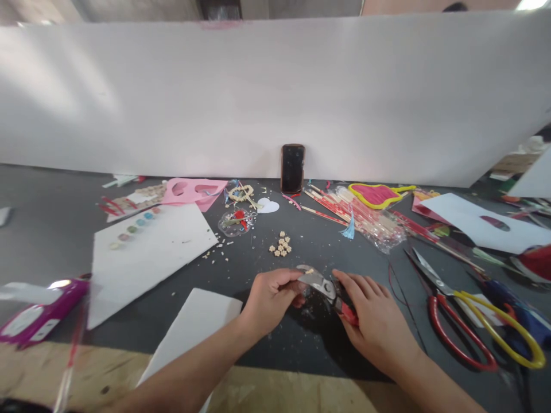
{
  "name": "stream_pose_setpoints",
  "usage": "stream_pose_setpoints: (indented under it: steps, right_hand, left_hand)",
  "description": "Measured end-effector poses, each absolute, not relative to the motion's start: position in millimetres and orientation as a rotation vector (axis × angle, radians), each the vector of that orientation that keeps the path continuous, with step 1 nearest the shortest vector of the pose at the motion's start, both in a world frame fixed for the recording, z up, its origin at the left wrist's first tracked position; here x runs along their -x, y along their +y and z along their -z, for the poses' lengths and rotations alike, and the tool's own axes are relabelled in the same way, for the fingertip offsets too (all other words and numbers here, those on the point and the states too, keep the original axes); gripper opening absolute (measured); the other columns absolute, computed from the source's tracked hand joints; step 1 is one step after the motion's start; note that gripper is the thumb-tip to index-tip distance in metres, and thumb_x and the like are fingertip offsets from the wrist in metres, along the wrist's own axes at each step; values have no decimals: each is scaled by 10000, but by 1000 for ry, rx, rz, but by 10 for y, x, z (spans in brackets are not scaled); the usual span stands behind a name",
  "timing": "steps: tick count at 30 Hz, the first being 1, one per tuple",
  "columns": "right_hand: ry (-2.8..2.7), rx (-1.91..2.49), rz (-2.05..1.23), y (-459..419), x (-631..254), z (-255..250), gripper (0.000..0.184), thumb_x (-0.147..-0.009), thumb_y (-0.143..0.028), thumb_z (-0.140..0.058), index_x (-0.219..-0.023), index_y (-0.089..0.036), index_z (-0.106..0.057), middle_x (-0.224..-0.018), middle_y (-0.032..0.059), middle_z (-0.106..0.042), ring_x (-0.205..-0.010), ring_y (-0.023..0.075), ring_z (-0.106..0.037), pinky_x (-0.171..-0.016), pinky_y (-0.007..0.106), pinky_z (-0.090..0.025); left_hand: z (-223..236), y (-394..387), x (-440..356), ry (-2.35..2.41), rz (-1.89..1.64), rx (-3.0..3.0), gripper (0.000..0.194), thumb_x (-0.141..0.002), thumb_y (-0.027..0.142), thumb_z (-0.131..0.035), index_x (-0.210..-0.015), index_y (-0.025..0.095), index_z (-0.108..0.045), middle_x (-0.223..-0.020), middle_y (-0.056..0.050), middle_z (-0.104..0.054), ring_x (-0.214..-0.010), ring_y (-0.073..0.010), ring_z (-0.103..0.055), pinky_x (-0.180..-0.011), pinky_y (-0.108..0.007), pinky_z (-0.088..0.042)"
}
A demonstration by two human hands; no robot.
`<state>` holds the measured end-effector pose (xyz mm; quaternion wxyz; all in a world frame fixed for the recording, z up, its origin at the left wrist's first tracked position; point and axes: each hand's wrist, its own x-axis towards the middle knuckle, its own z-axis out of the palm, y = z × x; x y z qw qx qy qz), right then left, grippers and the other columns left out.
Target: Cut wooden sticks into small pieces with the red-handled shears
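My right hand (372, 318) is closed around the red and dark handles of a pair of pruning shears (321, 282), whose metal jaws point left. My left hand (273, 295) is closed in a pinch right at the jaw tips. A tiny pale piece (309, 271) shows between the jaws; whatever the left fingertips hold is mostly hidden. Just beyond my hands lies a small pile of cream flower-shaped beads (282, 246).
Red-and-yellow-handled scissors (447, 292) lie at right, near packaged sticks (374, 221). A phone (293, 167) leans against the white board (206, 103). White foam sheets (146, 246), pink cut-out paper (193, 189) and a purple glue gun (47, 312) are at left.
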<state>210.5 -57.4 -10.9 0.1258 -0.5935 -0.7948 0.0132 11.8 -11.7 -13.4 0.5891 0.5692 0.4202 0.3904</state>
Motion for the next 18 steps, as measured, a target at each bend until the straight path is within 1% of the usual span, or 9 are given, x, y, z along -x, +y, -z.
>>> stream_pose_setpoints:
  steps: [9, 15, 18]
  right_hand:
    - [-2330, 1689, -46, -575, -2111, 127, 507, -757, -233, -477, -1256, -194, -400, -1151, 96, -554, -1007, 245, -495, -843, 405, -382]
    - [-2349, 1686, -92, -614, -2105, 93, 448, -715, -199, -485, -1162, -181, -469, -1071, 94, -585, -949, 232, -525, -813, 375, -390]
    - [-2348, 1715, -114, -628, -2104, 92, 395, -724, -191, -466, -1119, -177, -489, -1040, 91, -592, -917, 229, -532, -791, 372, -395]
  left_hand:
    - [56, -128, -103, 982, -863, -1446, 206, -772, 187, -488, -736, 124, -681, -531, 1, -568, -481, -107, -571, -509, -194, -482]
    - [75, -157, -105, 965, -830, -1413, 197, -784, 211, -486, -706, 130, -648, -522, 6, -550, -459, -101, -557, -474, -188, -477]
    - [83, -168, -112, 973, -810, -1386, 192, -783, 228, -493, -690, 133, -632, -520, 12, -534, -452, -98, -548, -441, -181, -468]
